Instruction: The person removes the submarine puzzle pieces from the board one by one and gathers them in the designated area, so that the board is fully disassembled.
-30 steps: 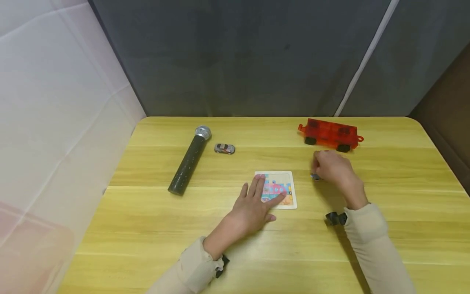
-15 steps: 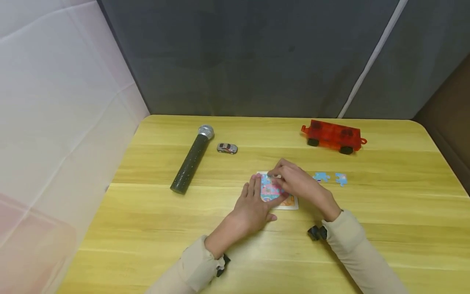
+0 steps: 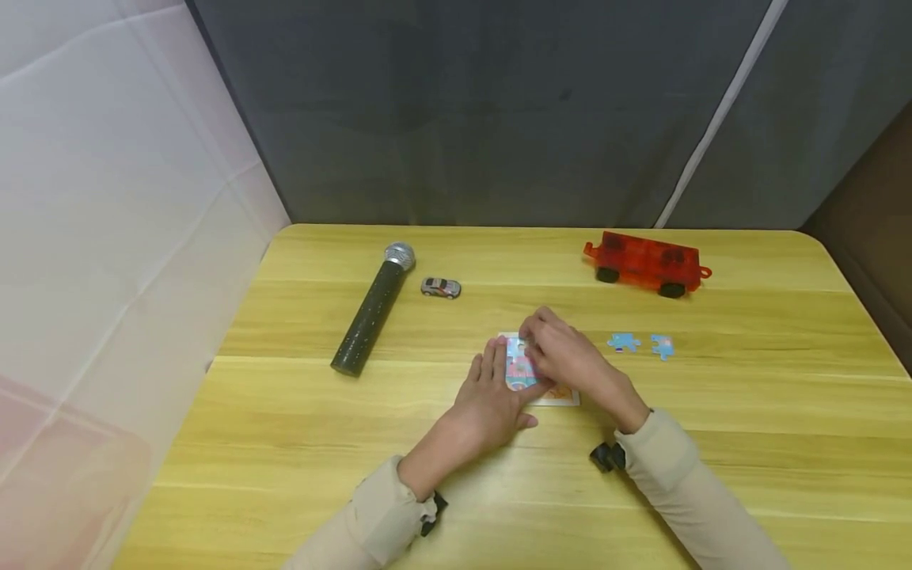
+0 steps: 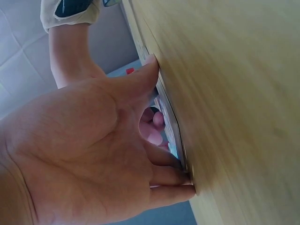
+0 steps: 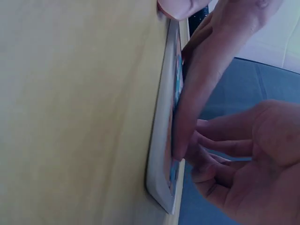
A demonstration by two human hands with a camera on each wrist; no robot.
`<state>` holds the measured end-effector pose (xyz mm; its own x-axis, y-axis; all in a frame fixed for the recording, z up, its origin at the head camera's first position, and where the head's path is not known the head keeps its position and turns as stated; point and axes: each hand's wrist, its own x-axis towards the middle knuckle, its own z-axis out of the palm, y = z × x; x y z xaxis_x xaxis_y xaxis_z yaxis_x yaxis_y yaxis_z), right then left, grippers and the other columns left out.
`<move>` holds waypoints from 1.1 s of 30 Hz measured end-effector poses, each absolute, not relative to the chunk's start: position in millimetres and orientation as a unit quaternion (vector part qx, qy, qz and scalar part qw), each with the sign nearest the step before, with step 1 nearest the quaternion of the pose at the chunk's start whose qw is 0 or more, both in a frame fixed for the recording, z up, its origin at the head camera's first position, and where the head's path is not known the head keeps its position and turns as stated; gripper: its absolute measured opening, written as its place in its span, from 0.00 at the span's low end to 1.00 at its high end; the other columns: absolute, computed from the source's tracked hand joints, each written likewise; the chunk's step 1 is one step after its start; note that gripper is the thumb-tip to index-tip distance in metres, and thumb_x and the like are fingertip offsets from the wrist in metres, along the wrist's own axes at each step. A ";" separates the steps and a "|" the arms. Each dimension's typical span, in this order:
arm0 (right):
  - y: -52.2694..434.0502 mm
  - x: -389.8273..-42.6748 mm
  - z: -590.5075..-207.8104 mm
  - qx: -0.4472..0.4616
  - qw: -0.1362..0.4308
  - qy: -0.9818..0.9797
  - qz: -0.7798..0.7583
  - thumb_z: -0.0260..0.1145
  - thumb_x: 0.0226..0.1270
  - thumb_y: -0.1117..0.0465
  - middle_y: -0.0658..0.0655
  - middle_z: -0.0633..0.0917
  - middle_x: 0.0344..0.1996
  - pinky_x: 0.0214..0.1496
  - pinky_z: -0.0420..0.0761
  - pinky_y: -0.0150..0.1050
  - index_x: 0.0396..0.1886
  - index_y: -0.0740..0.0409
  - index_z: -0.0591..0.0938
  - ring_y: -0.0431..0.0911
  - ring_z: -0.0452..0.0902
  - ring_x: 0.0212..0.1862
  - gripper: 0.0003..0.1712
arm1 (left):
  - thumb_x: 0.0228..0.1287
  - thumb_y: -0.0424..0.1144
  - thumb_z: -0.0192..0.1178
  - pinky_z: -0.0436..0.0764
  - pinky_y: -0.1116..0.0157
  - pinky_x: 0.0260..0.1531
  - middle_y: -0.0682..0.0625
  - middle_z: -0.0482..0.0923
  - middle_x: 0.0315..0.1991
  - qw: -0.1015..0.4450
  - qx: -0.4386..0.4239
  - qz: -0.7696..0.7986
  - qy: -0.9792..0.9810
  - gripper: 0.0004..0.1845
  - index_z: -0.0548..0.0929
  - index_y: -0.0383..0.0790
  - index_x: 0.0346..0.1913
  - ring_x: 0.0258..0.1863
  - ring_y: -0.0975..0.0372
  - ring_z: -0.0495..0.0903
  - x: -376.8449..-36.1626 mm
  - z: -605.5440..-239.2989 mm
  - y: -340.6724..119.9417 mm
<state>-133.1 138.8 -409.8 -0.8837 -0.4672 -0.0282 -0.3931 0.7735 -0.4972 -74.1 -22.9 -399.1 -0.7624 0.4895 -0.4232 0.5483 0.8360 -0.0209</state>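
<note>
A small square jigsaw puzzle (image 3: 514,366) in a white frame lies on the table, its picture pink and blue. My left hand (image 3: 488,412) rests across its left and lower edge, fingers extended, holding the frame down; in the left wrist view the fingertips (image 4: 185,190) touch the tabletop at the frame's edge. My right hand (image 3: 566,352) is over the upper right of the puzzle, thumb and fingers bent together, pinching a puzzle piece mostly hidden under them. The right wrist view shows its curled fingers (image 5: 206,171) close over the frame (image 5: 161,173).
Two loose blue puzzle pieces, one (image 3: 624,343) beside the other (image 3: 663,346), lie right of the puzzle. Behind them stands a red toy wagon (image 3: 644,261). A black microphone (image 3: 370,317) and a small silver toy car (image 3: 440,287) are at the left on the wooden table (image 3: 285,459).
My right hand has moved left from the loose pieces onto the puzzle, then shifted slightly there with its fingers drawn in. The left hand has stayed on the frame.
</note>
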 end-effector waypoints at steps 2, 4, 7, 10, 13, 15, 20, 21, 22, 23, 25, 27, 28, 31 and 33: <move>136.7 -133.1 -411.2 -0.216 0.064 0.940 -0.256 0.67 0.78 0.72 0.64 0.84 0.50 0.45 0.88 0.45 0.51 0.70 0.85 0.51 0.81 0.42 0.07 | 0.86 0.64 0.47 0.59 0.47 0.86 0.28 0.46 0.88 0.205 0.277 -0.074 0.936 0.34 0.50 0.79 0.88 0.90 0.40 0.42 -74.5 -399.6 -22.7; 134.5 -133.0 -411.8 -0.199 0.056 0.938 -0.277 0.69 0.77 0.72 0.62 0.86 0.46 0.44 0.88 0.45 0.49 0.68 0.86 0.50 0.82 0.40 0.05 | 0.86 0.64 0.46 0.59 0.47 0.86 0.27 0.45 0.88 0.206 0.277 -0.074 0.936 0.34 0.50 0.78 0.88 0.90 0.40 0.43 -74.7 -400.4 -22.5; 132.1 -133.8 -412.7 -0.173 0.047 0.931 -0.317 0.71 0.76 0.72 0.61 0.88 0.39 0.42 0.87 0.44 0.46 0.67 0.86 0.49 0.83 0.37 0.03 | 0.86 0.63 0.47 0.58 0.47 0.86 0.26 0.43 0.88 0.209 0.274 -0.065 0.937 0.34 0.51 0.78 0.88 0.90 0.39 0.43 -74.6 -399.6 -22.6; 131.2 -134.5 -413.8 -0.168 0.040 0.925 -0.338 0.70 0.76 0.73 0.61 0.89 0.38 0.42 0.87 0.43 0.46 0.67 0.86 0.49 0.84 0.37 0.03 | 0.86 0.62 0.48 0.57 0.47 0.87 0.26 0.42 0.88 0.214 0.269 -0.058 0.937 0.34 0.52 0.78 0.88 0.90 0.40 0.42 -74.0 -398.3 -23.1; 131.2 -135.2 -415.6 -0.169 0.037 0.923 -0.344 0.69 0.77 0.74 0.61 0.89 0.39 0.42 0.87 0.44 0.48 0.68 0.86 0.49 0.84 0.37 0.05 | 0.86 0.62 0.48 0.57 0.47 0.87 0.26 0.42 0.88 0.214 0.268 -0.059 0.937 0.34 0.51 0.79 0.88 0.90 0.40 0.41 -73.3 -397.6 -23.1; 131.7 -135.3 -416.7 -0.171 0.040 0.924 -0.340 0.68 0.77 0.73 0.61 0.88 0.39 0.45 0.87 0.45 0.50 0.68 0.87 0.49 0.84 0.39 0.06 | 0.86 0.63 0.48 0.57 0.47 0.87 0.26 0.42 0.88 0.214 0.268 -0.063 0.937 0.34 0.51 0.79 0.88 0.90 0.40 0.41 -73.2 -397.5 -22.9; 137.2 -138.0 -418.0 -0.172 0.075 0.909 -0.372 0.66 0.78 0.74 0.60 0.88 0.37 0.42 0.83 0.40 0.50 0.68 0.86 0.48 0.81 0.36 0.06 | 0.86 0.63 0.47 0.57 0.47 0.87 0.26 0.43 0.88 0.214 0.267 -0.065 0.937 0.35 0.49 0.80 0.88 0.90 0.40 0.42 -73.3 -398.4 -22.6; 138.9 -138.9 -417.4 -0.171 0.081 0.903 -0.385 0.66 0.78 0.74 0.60 0.88 0.37 0.41 0.81 0.39 0.49 0.68 0.85 0.47 0.80 0.35 0.05 | 0.86 0.63 0.47 0.57 0.47 0.87 0.25 0.43 0.88 0.214 0.267 -0.064 0.937 0.35 0.49 0.81 0.88 0.90 0.40 0.42 -73.4 -398.6 -22.6; 140.9 -139.7 -416.3 -0.171 0.087 0.898 -0.397 0.66 0.78 0.74 0.61 0.88 0.36 0.40 0.81 0.37 0.48 0.68 0.85 0.47 0.81 0.34 0.05 | 0.86 0.63 0.47 0.57 0.47 0.87 0.25 0.43 0.88 0.214 0.267 -0.063 0.938 0.35 0.49 0.81 0.88 0.90 0.40 0.42 -73.4 -398.8 -22.7; 143.4 -140.4 -414.4 -0.172 0.093 0.892 -0.408 0.66 0.78 0.75 0.61 0.88 0.36 0.38 0.81 0.36 0.47 0.67 0.84 0.46 0.81 0.33 0.04 | 0.86 0.63 0.47 0.57 0.47 0.87 0.25 0.43 0.88 0.214 0.266 -0.061 0.938 0.35 0.49 0.81 0.87 0.90 0.40 0.42 -73.5 -399.2 -22.7; 149.2 -142.6 -410.3 -0.179 0.096 0.887 -0.415 0.66 0.78 0.75 0.61 0.88 0.36 0.38 0.82 0.36 0.45 0.65 0.84 0.46 0.83 0.32 0.04 | 0.86 0.63 0.47 0.57 0.47 0.87 0.25 0.42 0.88 0.213 0.265 -0.059 0.939 0.35 0.49 0.82 0.87 0.90 0.40 0.42 -73.7 -399.1 -22.9; 157.1 -146.1 -405.5 -0.181 0.098 0.884 -0.419 0.66 0.77 0.74 0.62 0.88 0.37 0.37 0.83 0.37 0.43 0.63 0.85 0.47 0.85 0.32 0.04 | 0.86 0.63 0.48 0.57 0.47 0.87 0.25 0.42 0.88 0.209 0.264 -0.060 0.940 0.35 0.50 0.81 0.87 0.90 0.39 0.43 -73.8 -399.1 -23.0; 162.9 -148.2 -403.0 -0.182 0.097 0.886 -0.416 0.67 0.77 0.74 0.62 0.88 0.37 0.36 0.83 0.38 0.42 0.63 0.85 0.48 0.85 0.32 0.04 | 0.86 0.63 0.48 0.57 0.47 0.87 0.25 0.42 0.88 0.208 0.263 -0.059 0.940 0.35 0.50 0.81 0.87 0.90 0.39 0.43 -73.8 -399.5 -23.0; 185.0 -154.8 -396.9 -0.171 0.096 0.899 -0.393 0.67 0.77 0.72 0.61 0.88 0.35 0.36 0.80 0.39 0.38 0.62 0.86 0.48 0.82 0.33 0.06 | 0.86 0.63 0.47 0.56 0.47 0.87 0.25 0.41 0.88 0.205 0.264 -0.056 0.941 0.35 0.49 0.80 0.88 0.90 0.39 0.43 -73.0 -399.6 -23.4; 201.1 -158.5 -394.9 -0.155 0.101 0.912 -0.366 0.66 0.77 0.72 0.60 0.88 0.34 0.35 0.78 0.40 0.37 0.62 0.86 0.47 0.79 0.32 0.07 | 0.86 0.63 0.47 0.56 0.47 0.87 0.24 0.41 0.87 0.204 0.264 -0.054 0.941 0.35 0.48 0.80 0.88 0.90 0.38 0.43 -72.1 -400.1 -23.9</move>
<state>-158.5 201.1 -394.9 -0.9317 -0.3562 -0.0712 -0.2079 0.6837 -0.6995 -72.1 -23.9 -400.1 -0.7776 0.4748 -0.4123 0.5189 0.8548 0.0058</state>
